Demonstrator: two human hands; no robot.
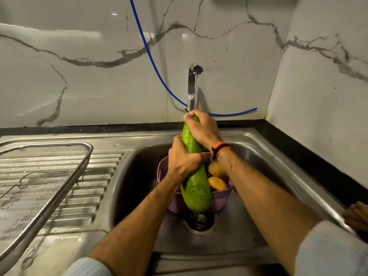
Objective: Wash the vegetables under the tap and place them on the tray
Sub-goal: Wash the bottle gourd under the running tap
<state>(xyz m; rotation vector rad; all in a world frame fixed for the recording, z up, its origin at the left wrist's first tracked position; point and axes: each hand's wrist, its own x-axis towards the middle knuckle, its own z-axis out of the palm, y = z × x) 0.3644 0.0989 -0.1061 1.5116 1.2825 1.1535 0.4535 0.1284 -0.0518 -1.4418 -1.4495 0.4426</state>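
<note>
— Where is the gourd (196, 188) now?

— Over the sink (264, 162), held steeply on end. Its long axis runs from the tap (194, 84) down toward the drain (200, 221), the top tilted away from the person. The running water falls on the upper end.

— And the hands?

— The right hand (202, 129) is wrapped over the top end, fingers curled round it, right under the stream. The left hand (184, 162) clasps the middle from the left side, thumb across the front. Both grip the same vegetable.

— Which way is the tray?

— The mesh tray (79, 172) sits on the ribbed drainboard at the table's left edge, well apart from the gourd. The left hand is on the nearer side, so the move across probably swings leftward, and the long body would need laying flat to rest in the tray.

— What can't be made out?

— The gourd's top end is covered by the right hand. Its lower end hides part of the purple basket (221, 200) beneath, where a potato (217, 170) and a yellow pepper (217, 183) show; something dark lies there too, unclear. The tray's left part is cut off.
</note>
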